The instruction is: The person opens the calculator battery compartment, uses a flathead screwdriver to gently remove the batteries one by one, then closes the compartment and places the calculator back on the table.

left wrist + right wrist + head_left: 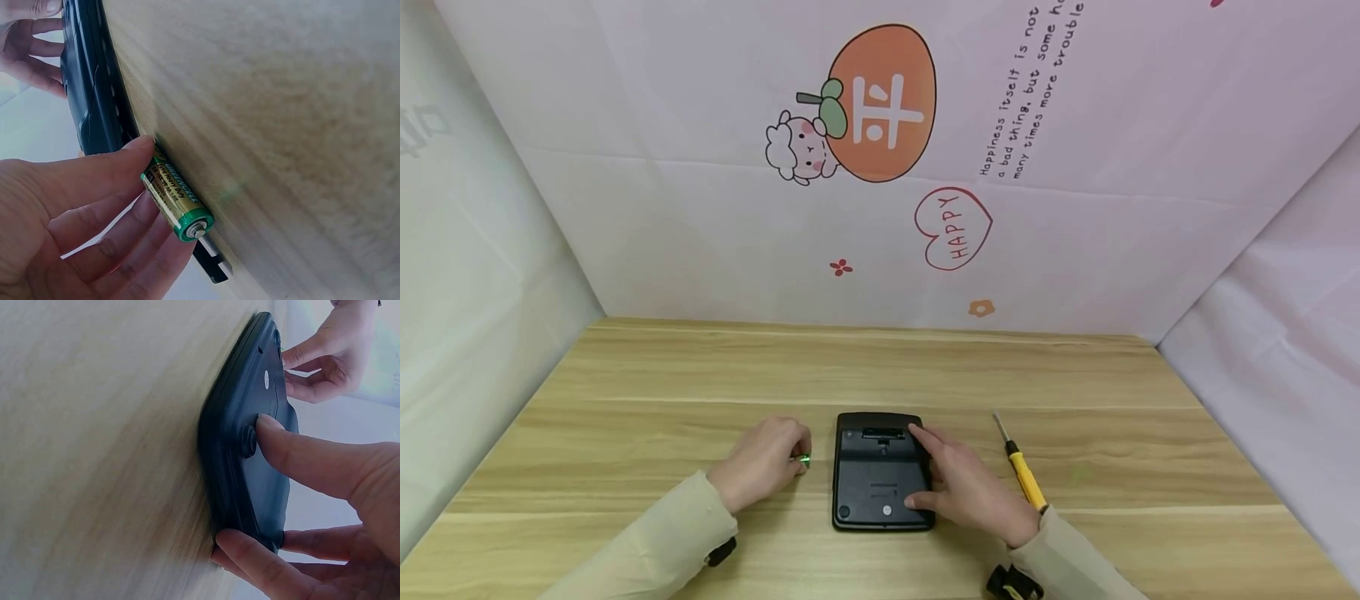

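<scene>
A black calculator (882,475) lies face down on the wooden table, its small battery compartment (883,434) uncovered near the far edge. My right hand (972,490) holds its right side, with the thumb (281,447) on the back and fingers along the edge. To the left of the calculator, my left hand (762,467) pinches a green and gold AA battery (177,197) between thumb and fingers, low over the table. Just past the battery's end, a small black piece (209,262) with a silvery strip shows in the left wrist view; the left hand hides it in the head view.
A screwdriver (1026,474) with a yellow and black handle lies right of the calculator, its handle end by the right sleeve. A white printed cloth (737,242) stands along the table's back edge, with pale cloth at both sides.
</scene>
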A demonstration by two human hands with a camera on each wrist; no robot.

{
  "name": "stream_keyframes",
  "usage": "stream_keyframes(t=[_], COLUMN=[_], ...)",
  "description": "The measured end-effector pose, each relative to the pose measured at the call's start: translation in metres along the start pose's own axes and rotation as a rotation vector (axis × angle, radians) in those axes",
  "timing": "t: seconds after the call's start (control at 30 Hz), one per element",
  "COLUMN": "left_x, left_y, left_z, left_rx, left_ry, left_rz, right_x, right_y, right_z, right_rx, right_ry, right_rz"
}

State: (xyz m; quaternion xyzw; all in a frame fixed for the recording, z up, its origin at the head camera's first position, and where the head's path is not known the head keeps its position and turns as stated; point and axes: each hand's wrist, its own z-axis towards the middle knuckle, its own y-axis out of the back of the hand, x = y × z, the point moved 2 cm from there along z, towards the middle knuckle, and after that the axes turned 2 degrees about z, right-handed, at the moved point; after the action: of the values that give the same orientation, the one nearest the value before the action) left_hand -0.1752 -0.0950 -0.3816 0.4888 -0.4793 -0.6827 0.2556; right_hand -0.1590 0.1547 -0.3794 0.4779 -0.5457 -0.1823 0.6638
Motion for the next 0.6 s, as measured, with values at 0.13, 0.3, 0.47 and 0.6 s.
stream_keyframes(t=[0.13,0.3,0.47,0.6], left_x=[0.0001,0.0006,-0.0002,-0.0002], left_y=[-0.0003,0.0006,0.0034,0.0051], left_z=[0.0002,0.0015,0.0026,0.0037], left_rx=[0.01,0.029,0.035,0.036], left_ry=[0.019,0.047,0.05,0.039], left_rz=[-0.015,-0.024,-0.014,-0.005], right_x=[0.0,0.0007,0.0002,-0.0001], right_y=[0.0001,0.0008,0.0005,-0.0001], right_z=[-0.0005,-0.001,-0.0008,-0.001], right_rx=[-0.002,-0.012,-0.019,-0.026], right_ry=[0.002,0.007,0.007,0.012], right_rz=[0.0,-0.012,-0.015,-0.01])
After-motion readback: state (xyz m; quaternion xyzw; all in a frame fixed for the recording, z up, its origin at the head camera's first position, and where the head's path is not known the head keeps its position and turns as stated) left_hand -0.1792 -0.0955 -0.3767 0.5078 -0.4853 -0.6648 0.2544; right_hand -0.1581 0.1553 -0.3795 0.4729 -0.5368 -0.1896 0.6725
